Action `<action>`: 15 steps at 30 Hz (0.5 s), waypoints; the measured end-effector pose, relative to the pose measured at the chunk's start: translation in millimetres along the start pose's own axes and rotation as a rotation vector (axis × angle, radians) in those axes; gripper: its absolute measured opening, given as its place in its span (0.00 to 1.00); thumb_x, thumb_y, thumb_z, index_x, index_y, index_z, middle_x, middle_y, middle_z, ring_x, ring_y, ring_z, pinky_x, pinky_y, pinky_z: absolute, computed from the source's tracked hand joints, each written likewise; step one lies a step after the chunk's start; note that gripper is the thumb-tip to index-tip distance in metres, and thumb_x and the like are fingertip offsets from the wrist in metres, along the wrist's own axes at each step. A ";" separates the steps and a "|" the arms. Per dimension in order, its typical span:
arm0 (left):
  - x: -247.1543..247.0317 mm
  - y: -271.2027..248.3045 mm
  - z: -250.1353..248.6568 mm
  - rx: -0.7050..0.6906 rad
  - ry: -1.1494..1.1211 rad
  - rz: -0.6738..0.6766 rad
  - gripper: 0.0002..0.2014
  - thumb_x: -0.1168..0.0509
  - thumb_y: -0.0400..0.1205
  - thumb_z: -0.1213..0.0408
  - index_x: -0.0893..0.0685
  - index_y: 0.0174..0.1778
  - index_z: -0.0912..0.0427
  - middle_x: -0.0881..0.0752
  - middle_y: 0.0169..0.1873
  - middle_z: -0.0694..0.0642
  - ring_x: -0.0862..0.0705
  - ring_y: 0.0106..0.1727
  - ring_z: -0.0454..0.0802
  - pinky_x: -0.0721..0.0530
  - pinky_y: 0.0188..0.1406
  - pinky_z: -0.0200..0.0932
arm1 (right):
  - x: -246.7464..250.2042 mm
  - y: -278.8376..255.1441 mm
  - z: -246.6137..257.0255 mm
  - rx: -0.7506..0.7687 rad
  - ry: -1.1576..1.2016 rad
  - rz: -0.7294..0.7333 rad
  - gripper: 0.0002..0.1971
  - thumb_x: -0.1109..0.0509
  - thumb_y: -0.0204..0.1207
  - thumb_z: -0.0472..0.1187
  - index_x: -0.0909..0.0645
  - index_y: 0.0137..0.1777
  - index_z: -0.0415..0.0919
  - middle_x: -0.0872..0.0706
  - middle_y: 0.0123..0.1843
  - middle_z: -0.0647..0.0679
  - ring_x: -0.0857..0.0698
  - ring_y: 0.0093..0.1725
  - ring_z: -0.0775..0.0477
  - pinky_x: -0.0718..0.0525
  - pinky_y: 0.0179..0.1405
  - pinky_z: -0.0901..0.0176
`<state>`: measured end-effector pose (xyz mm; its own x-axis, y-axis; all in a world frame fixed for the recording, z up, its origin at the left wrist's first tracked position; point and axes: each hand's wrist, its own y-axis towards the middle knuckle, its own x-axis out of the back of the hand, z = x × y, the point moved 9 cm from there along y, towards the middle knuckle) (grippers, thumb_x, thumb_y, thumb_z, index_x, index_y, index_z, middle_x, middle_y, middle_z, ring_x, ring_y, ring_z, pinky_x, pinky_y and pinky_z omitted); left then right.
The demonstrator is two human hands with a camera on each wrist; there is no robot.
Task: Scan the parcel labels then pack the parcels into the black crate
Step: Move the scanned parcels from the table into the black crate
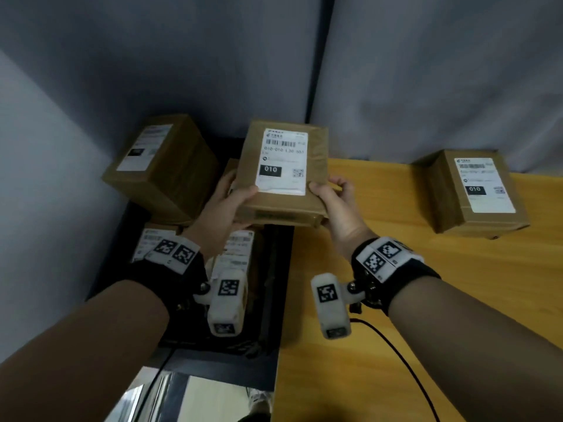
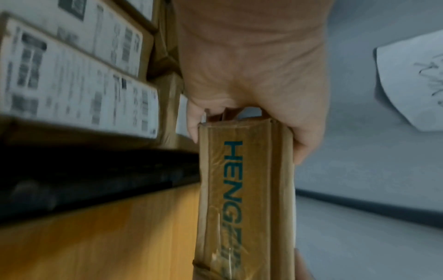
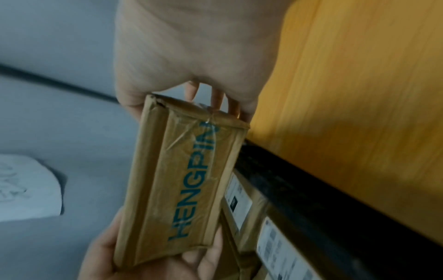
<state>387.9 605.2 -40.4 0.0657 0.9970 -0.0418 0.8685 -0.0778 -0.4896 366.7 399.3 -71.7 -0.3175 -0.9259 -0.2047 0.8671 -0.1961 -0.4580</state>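
A flat brown cardboard parcel (image 1: 283, 166) with a white "010" label on top hangs in the air above the black crate (image 1: 275, 269). My left hand (image 1: 231, 193) grips its near left corner, thumb on top. My right hand (image 1: 332, 190) grips the near right corner the same way. Both wrist views show the parcel's side (image 2: 244, 189) (image 3: 182, 180) with blue "HENGPIN" lettering, held between thumb and fingers. Inside the crate lie several labelled parcels (image 1: 237, 248); a taller one (image 1: 158, 166) sits on top at the far left. One more labelled parcel (image 1: 475, 193) rests on the table at right.
The yellow wooden table (image 1: 396, 269) lies to the right of the crate, with a dark cable (image 1: 405, 360) across its near part. Grey curtain walls (image 1: 426, 71) close off the back and left. A white paper sheet (image 2: 412, 81) hangs on the wall.
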 end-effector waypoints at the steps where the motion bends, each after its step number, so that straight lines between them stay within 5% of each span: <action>1: 12.3 -0.6 -5.2 -0.006 0.007 -0.023 0.25 0.34 0.82 0.58 0.31 0.75 0.42 0.18 0.58 0.45 0.15 0.54 0.46 0.14 0.53 0.50 | -13.8 -1.3 -0.4 -0.002 -0.001 -0.005 0.24 0.26 0.75 0.45 0.35 0.65 0.49 0.18 0.61 0.42 0.15 0.52 0.47 0.18 0.47 0.51; 5: 58.8 5.3 -13.2 0.001 0.229 -0.113 0.23 0.37 0.83 0.49 0.29 0.74 0.47 0.19 0.60 0.48 0.17 0.57 0.47 0.16 0.58 0.50 | -54.4 2.5 -7.6 0.000 -0.018 -0.090 0.28 0.22 0.68 0.46 0.35 0.62 0.47 0.17 0.57 0.43 0.15 0.54 0.43 0.16 0.56 0.47; 9: 102.6 13.2 -9.7 0.028 0.360 -0.247 0.24 0.40 0.85 0.49 0.31 0.75 0.55 0.20 0.63 0.56 0.18 0.58 0.52 0.16 0.58 0.52 | -77.8 17.8 -7.4 0.069 -0.127 -0.201 0.27 0.23 0.66 0.49 0.34 0.58 0.45 0.20 0.57 0.43 0.18 0.55 0.43 0.21 0.53 0.52; 12: 120.8 16.0 -2.3 0.029 0.387 -0.246 0.19 0.41 0.87 0.53 0.29 0.71 0.58 0.21 0.44 0.50 0.20 0.42 0.44 0.17 0.43 0.42 | -97.0 32.7 -5.3 0.139 -0.363 -0.196 0.24 0.25 0.72 0.50 0.34 0.59 0.41 0.23 0.64 0.40 0.21 0.62 0.39 0.22 0.59 0.52; 15: 133.4 18.4 1.4 0.024 0.425 -0.235 0.18 0.42 0.87 0.54 0.28 0.70 0.58 0.21 0.51 0.52 0.21 0.41 0.41 0.20 0.33 0.36 | -122.6 37.6 -14.2 0.144 -0.745 -0.005 0.32 0.27 0.76 0.51 0.37 0.73 0.42 0.34 0.74 0.39 0.27 0.71 0.39 0.28 0.67 0.52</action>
<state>411.9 736.9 -56.2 0.0682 0.9003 0.4298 0.8727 0.1550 -0.4630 432.8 510.0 -76.1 -0.0225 -0.8883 0.4587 0.9242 -0.1935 -0.3294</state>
